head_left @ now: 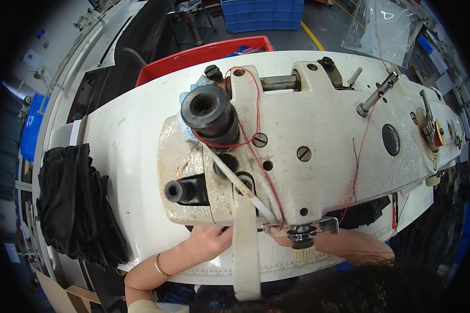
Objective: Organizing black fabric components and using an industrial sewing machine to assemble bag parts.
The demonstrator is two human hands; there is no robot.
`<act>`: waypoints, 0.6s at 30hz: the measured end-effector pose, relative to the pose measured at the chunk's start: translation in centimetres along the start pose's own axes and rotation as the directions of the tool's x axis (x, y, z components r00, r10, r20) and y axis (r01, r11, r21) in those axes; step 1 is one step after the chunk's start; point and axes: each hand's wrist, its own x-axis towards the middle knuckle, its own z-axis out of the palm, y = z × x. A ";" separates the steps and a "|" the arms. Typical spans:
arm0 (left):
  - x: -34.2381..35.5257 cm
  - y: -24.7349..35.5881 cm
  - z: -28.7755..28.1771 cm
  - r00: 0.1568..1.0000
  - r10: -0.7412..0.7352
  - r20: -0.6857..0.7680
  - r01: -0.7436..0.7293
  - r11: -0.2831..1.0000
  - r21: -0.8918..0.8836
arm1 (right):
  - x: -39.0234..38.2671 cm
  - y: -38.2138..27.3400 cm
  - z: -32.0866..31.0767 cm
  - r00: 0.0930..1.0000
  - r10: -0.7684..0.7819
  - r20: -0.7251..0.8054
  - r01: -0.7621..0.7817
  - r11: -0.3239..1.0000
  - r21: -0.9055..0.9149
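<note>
A white sewing machine fills the middle, its head above my hands. At the lower left edge of the head is my left hand, fingers curled in; a small dark bit shows at the fingertips, too hidden to name. Behind the tension knob, only a sliver of my right hand shows, and its fingers are hidden. A cream flat band hangs down the front of the head between my hands. Red thread loops over the machine. Black fabric lies beside my right forearm.
A stack of black fabric pieces sits on the left of the white table. Beyond the far edge stands a red bin, with a blue crate farther back. A measuring scale runs along the near edge.
</note>
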 end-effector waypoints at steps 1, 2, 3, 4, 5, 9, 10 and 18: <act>-0.1 0.0 0.0 1.000 0.001 0.001 -0.001 1.000 0.000 | 0.1 0.0 -0.1 1.000 0.001 -0.001 -0.001 1.000 0.000; -0.3 -0.1 0.0 0.999 -0.011 0.047 0.012 1.000 -0.014 | 0.1 0.0 -0.1 1.000 -0.005 -0.008 0.005 1.000 -0.008; -0.5 -0.1 0.0 0.995 -0.024 0.094 0.026 0.999 -0.025 | 0.2 0.0 -0.1 1.000 -0.014 -0.016 0.013 1.000 -0.014; -1.1 -0.3 0.2 0.995 -0.025 0.095 0.027 0.999 -0.023 | 0.4 0.1 -0.2 0.999 -0.022 -0.024 0.022 1.000 -0.020; -1.8 -0.6 0.5 0.984 -0.086 0.155 0.091 0.996 -0.021 | 0.4 0.1 -0.1 0.999 -0.031 -0.032 0.030 0.999 -0.025; -1.4 -0.7 0.2 0.982 -0.010 0.189 -0.016 0.991 0.134 | 0.5 0.4 -0.2 0.997 -0.057 -0.052 0.054 0.997 -0.057; -1.4 -0.6 0.1 0.982 -0.010 0.190 -0.016 0.991 0.134 | 0.6 0.5 -0.2 0.996 -0.065 -0.059 0.062 0.996 -0.064; -0.4 -0.2 0.2 0.989 -0.042 0.145 0.042 0.999 0.005 | 1.8 0.1 -3.2 0.989 0.148 -0.029 -0.145 0.985 0.092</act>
